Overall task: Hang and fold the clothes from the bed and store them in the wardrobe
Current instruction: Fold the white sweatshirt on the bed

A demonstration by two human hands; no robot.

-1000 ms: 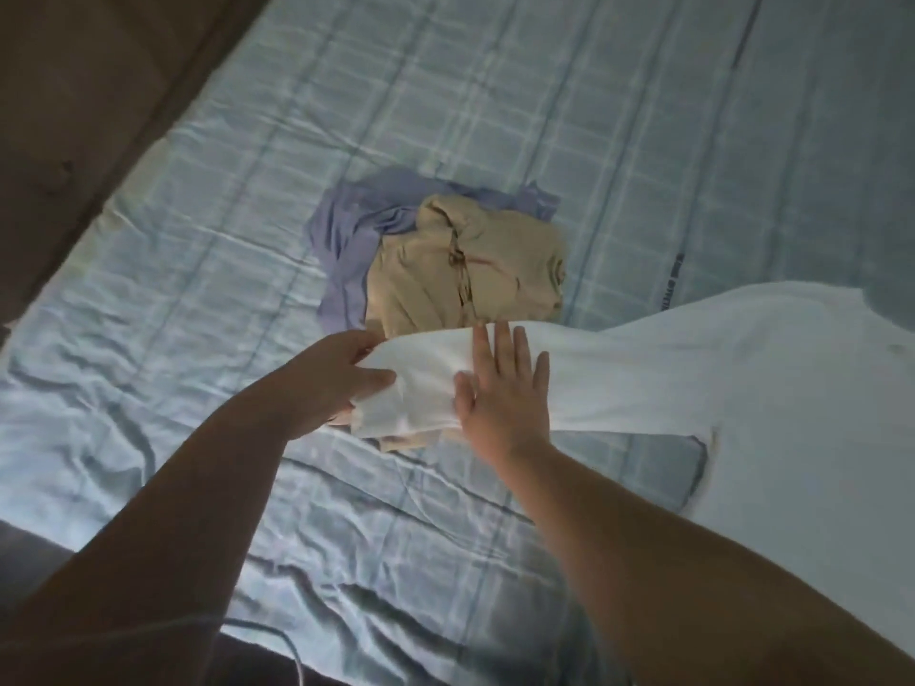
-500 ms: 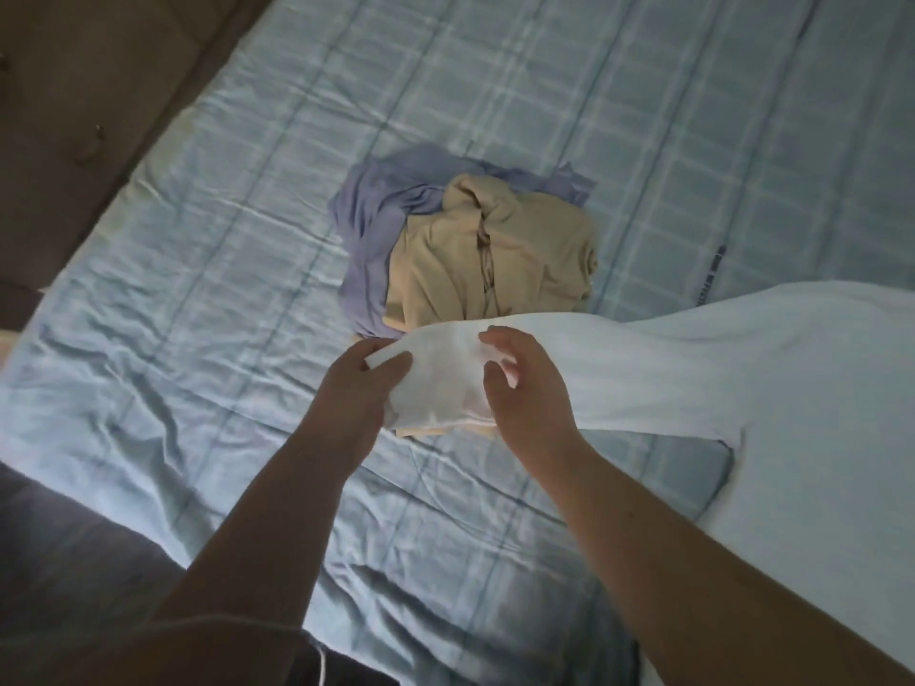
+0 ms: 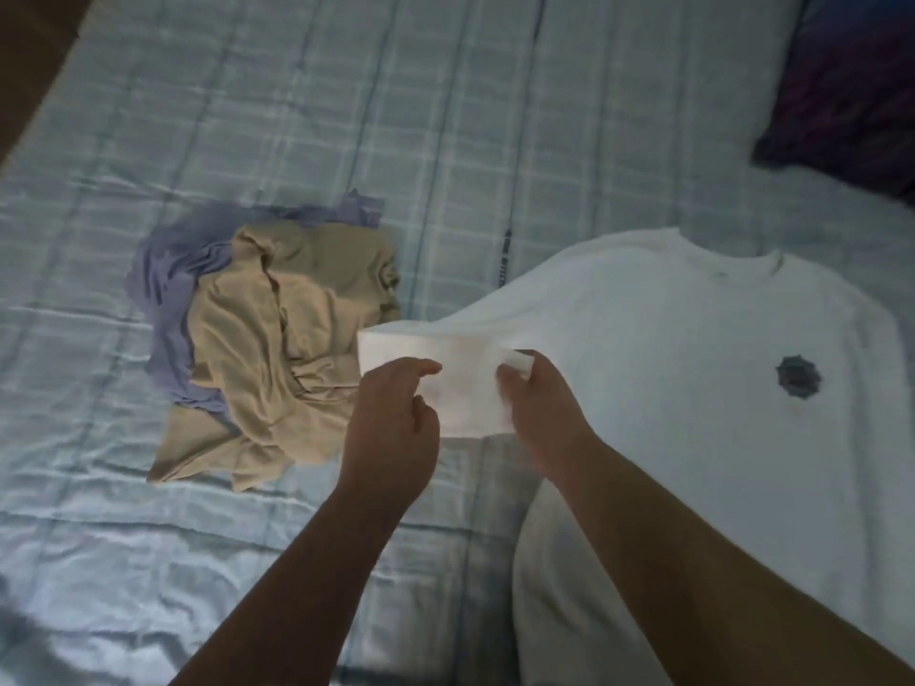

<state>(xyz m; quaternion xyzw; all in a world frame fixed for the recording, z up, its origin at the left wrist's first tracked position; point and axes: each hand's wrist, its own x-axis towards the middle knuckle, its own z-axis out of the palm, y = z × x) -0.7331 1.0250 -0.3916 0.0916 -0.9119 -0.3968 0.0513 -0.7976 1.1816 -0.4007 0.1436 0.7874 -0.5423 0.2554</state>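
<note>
– Two hands in view. State of each?
– The left hand pinches the free end of the sleeve of the white T-shirt, thumb and curled fingers closed on the cloth. The right hand pinches the same sleeve further along, at a small raised fold. Motion blur there, so exact finger placement cannot be confirmed.
– Location of the white T-shirt?
– Lying face up on the bed, right of centre, collar pointing away from the person, a dark round emblem on the chest. The sleeve is drawn out leftward, its end over the edge of a beige garment.
– Other items?
– The beige garment lies crumpled on top of a lavender garment, left of the shirt, both on the bed's checked pale-blue sheet. A dark pillow sits at the far right corner, apart from the shirt.
</note>
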